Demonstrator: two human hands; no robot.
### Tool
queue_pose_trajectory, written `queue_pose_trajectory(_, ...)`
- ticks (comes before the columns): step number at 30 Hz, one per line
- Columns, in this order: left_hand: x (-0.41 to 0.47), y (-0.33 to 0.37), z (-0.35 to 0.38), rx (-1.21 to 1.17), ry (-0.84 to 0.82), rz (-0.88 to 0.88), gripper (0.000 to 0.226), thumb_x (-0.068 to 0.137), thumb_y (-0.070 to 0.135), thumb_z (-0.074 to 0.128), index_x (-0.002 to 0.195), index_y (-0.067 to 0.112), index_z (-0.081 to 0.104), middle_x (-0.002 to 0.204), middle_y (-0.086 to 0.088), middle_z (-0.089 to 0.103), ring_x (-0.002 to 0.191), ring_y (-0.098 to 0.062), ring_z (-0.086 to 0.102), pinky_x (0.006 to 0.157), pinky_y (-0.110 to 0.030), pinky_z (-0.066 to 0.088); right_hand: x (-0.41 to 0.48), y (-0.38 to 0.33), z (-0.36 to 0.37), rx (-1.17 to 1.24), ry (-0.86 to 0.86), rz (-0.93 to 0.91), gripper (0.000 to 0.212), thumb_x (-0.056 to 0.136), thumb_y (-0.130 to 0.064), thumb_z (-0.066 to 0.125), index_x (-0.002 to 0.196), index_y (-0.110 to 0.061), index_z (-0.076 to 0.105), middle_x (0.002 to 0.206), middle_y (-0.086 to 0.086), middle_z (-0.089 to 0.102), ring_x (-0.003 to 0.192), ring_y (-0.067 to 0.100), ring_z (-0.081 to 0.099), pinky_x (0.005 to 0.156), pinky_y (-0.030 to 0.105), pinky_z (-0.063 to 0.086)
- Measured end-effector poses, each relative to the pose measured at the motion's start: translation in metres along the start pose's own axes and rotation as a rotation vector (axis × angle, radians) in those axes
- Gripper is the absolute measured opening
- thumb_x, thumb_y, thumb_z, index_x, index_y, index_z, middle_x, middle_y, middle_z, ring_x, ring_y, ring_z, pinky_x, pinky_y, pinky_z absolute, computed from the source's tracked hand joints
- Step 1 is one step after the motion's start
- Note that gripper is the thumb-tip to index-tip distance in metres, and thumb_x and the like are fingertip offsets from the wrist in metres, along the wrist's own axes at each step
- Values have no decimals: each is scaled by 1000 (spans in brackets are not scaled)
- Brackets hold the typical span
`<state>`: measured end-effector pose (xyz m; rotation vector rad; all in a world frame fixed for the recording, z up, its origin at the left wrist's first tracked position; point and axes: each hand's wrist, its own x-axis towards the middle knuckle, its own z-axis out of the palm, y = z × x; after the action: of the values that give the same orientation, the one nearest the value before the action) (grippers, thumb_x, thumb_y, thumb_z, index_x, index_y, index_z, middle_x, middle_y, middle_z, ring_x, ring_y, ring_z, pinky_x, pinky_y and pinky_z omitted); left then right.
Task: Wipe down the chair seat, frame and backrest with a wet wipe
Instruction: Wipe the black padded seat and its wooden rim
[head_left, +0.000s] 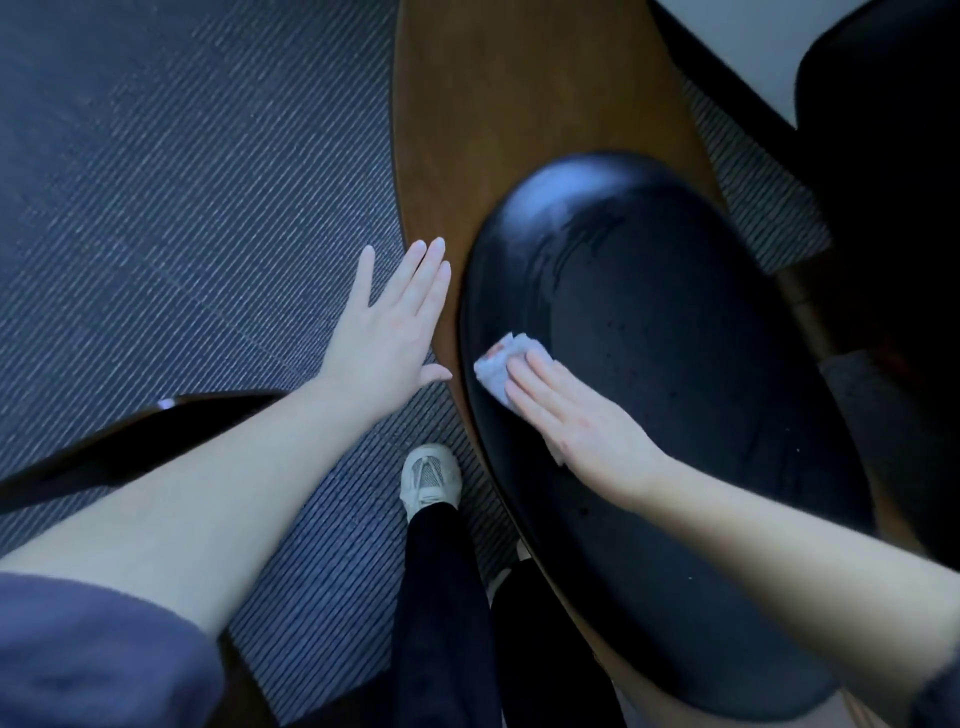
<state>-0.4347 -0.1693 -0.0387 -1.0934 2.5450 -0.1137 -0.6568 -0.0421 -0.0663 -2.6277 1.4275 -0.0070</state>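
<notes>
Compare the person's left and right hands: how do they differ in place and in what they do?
The right hand presses a white wipe flat onto the black seat; the left hand holds nothing. The right hand lies on the seat; the left hand is spread beside it, over the edge of the wooden frame and the carpet. Both are open, with fingers straight and palms down.

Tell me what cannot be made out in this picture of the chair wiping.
Head view: most of the wet wipe lies under the right hand.
Chair legs: hidden beneath the black seat and wooden frame.
Left hand: touching the frame or hovering, cannot tell.
Dark shape top right: cut by the edge, too dark.
</notes>
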Motion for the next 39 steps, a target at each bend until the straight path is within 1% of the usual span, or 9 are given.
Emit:
queue_pose_trajectory(8,20,15,-17,-124,60,2,79,98,45,39,153,-1,7,162,-18,2,151,-29,5,120,-51,7,67,71,-7,-11,106,277,42,94,5,29,132,16,43,139,34,43,130,48,41,101,53,43)
queue_pose_trajectory(11,40,14,-27,-148,10,32,90,95,52,43,153,0,-1,162,-17,-8,151,-27,-2,120,-50,6,66,73,-5,117,191,483,54,82,6,24,132,18,41,137,38,41,129,53,40,102,56,42)
queue_pose_trajectory(15,64,9,-38,-92,-107,67,114,84,66,51,151,0,-14,160,-16,-20,151,-24,-6,119,-50,7,41,70,2,128,159,235,42,92,6,37,133,15,43,141,32,41,133,46,38,109,50,36)
queue_pose_trajectory(20,79,19,-44,64,-168,132,121,81,66,55,149,0,-19,159,-15,-24,150,-25,-10,119,-55,5,59,76,0,294,253,626,67,78,19,51,141,14,31,149,31,29,140,45,26,113,42,30)
queue_pose_trajectory(23,88,25,-51,119,-233,109,125,80,66,58,147,-2,-23,157,-18,-26,150,-26,-13,119,-57,3,49,73,6,258,214,458,57,81,14,46,137,16,37,145,33,35,136,47,32,107,49,39)
queue_pose_trajectory(26,91,33,-55,152,-308,74,126,82,63,60,144,-4,-27,156,-19,-29,149,-28,-16,118,-57,1,45,113,-3,342,148,839,66,78,15,54,140,6,34,152,25,25,143,36,23,98,43,48)
queue_pose_trajectory(31,103,34,-71,205,-390,81,136,75,67,65,143,-4,-29,155,-20,-30,149,-28,-17,119,-56,1,42,111,-3,526,88,684,69,89,9,42,151,0,15,160,17,8,148,29,5,121,35,9)
queue_pose_trajectory(35,151,26,-97,99,-446,134,143,67,65,75,148,3,-26,157,-12,-30,149,-25,-17,119,-54,5,36,137,1,543,178,1134,67,88,6,48,148,3,20,157,22,16,145,35,15,119,43,17)
queue_pose_trajectory(39,195,42,-102,137,-490,269,150,61,68,77,147,5,-29,155,-15,-33,147,-29,-21,120,-54,2,41,126,2,433,155,760,79,78,10,61,146,7,23,155,25,19,145,38,16,116,43,28)
